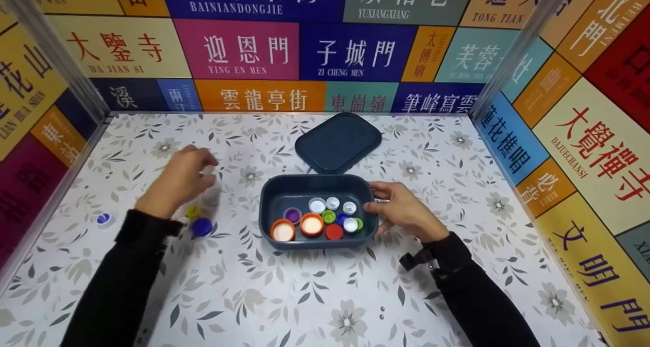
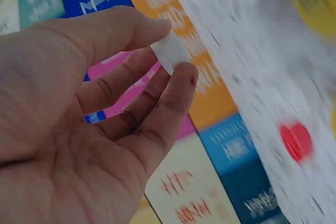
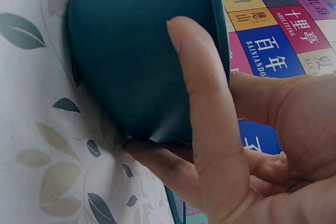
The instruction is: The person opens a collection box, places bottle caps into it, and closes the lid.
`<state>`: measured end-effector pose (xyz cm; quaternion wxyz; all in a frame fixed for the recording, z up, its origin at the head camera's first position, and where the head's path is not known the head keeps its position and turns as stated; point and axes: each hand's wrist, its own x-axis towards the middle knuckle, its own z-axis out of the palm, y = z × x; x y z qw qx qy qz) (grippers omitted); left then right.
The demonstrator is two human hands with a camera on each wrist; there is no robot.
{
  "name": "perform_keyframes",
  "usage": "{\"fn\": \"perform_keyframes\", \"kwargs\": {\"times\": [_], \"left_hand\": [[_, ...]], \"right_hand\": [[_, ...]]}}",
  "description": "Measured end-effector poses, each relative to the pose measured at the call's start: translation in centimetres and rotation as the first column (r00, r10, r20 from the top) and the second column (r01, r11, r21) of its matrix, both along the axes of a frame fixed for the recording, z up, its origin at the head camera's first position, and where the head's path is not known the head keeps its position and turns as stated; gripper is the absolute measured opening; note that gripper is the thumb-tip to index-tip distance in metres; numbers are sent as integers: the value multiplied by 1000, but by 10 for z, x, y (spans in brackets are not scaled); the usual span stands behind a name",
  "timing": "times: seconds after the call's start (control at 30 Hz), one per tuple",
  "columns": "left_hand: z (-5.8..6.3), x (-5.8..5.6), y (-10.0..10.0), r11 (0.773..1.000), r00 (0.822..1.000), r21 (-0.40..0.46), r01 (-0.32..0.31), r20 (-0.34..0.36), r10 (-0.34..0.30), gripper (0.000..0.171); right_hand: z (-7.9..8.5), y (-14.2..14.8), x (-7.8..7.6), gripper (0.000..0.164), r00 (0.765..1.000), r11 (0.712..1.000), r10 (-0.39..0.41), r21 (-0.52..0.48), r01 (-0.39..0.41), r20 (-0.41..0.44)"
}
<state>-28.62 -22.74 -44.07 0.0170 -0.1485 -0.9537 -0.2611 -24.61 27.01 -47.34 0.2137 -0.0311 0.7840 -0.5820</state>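
Head view | right hand [image 1: 403,210] braced the blue tub [image 1: 274,220] by its right wall, steadying it | left hand [image 1: 180,177], left of tub, pinched a white cap [image 2: 170,52] between thumb and fingertip.

Floral table [image 1: 325,296] carries box [image 1: 269,225], lid [image 1: 337,143], loose caps [image 1: 201,226].

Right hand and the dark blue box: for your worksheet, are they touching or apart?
Touching. The right wrist view shows the right hand with its thumb pressed flat against the wall of the dark blue box.

Apparently white cap [image 2: 170,52], pinched aloft
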Motion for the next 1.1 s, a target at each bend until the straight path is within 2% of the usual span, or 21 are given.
{"fn": "perform_keyframes", "kwargs": {"times": [0.17,0.23,0.37,0.5,0.6,0.83,1.1], "left_hand": [[0,10,47,992,987,33,120,-110,-116,32],[1,15,65,985,979,30,169,-124,-164,31],[2,22,95,960,948,13,280,-161,-274,29],[-1,27,115,930,911,-29,367,-190,-366,28],[-6,30,127,916,900,-67,395,-170,-401,26],[-15,30,143,893,901,-155,422,-39,-432,23],[-20,25,146,892,903,-166,419,-24,-429,26]], "right_hand": [[0,-1,0,72,1000,1000,-10,6,10,1],[1,-2,0,73,1000,1000,-16,12,16,6],[1,-1,0,73,1000,1000,-21,15,21,16],[1,-1,-1,74,1000,1000,-20,17,20,19],[2,-1,0,74,1000,1000,-16,24,15,24],[1,0,1,72,1000,1000,-15,26,14,26],[1,1,0,72,1000,999,-13,36,12,16]]}}
